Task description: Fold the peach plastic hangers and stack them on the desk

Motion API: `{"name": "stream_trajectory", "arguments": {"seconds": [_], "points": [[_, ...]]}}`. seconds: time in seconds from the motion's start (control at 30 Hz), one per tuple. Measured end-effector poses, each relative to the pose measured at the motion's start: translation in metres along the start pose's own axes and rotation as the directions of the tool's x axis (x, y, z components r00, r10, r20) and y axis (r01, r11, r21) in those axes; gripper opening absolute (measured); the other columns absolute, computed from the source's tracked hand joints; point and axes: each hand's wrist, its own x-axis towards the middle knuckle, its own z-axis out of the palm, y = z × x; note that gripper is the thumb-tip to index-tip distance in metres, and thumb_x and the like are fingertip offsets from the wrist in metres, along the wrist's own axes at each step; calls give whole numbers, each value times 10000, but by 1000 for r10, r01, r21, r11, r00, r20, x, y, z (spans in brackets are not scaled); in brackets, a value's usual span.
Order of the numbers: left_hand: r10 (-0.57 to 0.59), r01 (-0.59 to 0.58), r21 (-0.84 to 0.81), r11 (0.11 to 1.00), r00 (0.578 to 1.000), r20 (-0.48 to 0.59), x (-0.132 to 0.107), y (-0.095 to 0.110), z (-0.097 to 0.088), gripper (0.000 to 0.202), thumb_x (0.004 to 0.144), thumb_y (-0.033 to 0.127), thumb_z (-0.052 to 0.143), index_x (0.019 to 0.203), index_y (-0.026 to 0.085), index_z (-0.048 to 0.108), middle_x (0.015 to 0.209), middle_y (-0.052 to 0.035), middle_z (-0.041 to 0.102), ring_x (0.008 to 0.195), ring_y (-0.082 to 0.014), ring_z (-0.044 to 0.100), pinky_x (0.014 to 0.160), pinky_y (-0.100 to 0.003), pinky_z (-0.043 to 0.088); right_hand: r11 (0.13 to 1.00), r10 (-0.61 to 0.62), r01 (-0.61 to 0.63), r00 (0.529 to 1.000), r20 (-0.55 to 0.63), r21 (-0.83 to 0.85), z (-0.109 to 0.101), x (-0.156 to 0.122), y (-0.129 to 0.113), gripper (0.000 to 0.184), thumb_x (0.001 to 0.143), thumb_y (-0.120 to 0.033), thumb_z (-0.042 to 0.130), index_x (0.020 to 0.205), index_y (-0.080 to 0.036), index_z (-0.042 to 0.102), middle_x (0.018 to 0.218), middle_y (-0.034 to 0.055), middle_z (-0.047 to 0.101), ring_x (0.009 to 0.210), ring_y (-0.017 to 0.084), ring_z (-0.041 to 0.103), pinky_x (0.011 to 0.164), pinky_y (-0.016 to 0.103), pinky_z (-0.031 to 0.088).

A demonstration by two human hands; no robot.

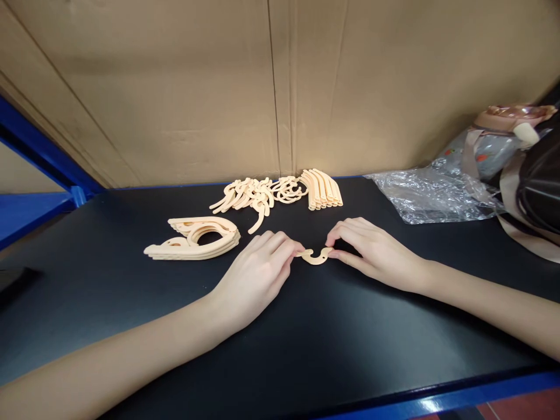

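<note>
Between my hands, low over the black tabletop (pixel 350 338), is a small cream plastic piece (pixel 315 259) with a C-shaped curve and a small hole. My left hand (pixel 260 271) pinches its left end, and the fingertips hide part of that end. Thumb and fingers of my right hand (pixel 374 251) close on its right end. To the left of my left hand lies a neat stack of folded cream plastic hangers (pixel 192 252). Beyond my hands is a loose pile of curved hook-shaped pieces (pixel 249 195).
Ring-like curved pieces (pixel 287 190) and a row of stacked curved arms (pixel 322 189) lie at the back. Clear plastic wrap (pixel 437 192), a bottle (pixel 494 143) and a dark bag (pixel 542 186) occupy the right. A cardboard wall (pixel 196 93) stands behind; blue frame bars (pixel 48 151) edge the left.
</note>
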Motion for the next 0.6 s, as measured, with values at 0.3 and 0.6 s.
{"name": "stream_trajectory", "arguments": {"seconds": [0.3,0.6], "points": [[76,-14,666,746,995,-65,5,-7,-12,212,865,86,510,1030,87,642,1049,-116,672,882,-288,573,669,-391,393,999,-35,37,998,48,-37,-1,2,-1,189,999,-265,434,991,-170,597,957,42,620,868,173,547,811,333,408],[-144,60,788,613,989,37,18,-25,-20,227,884,189,527,727,110,671,768,-140,634,814,-322,560,638,-396,357,998,-44,43,999,-23,-40,0,2,0,145,975,-235,476,903,-170,583,911,36,604,822,160,554,779,316,414]]}}
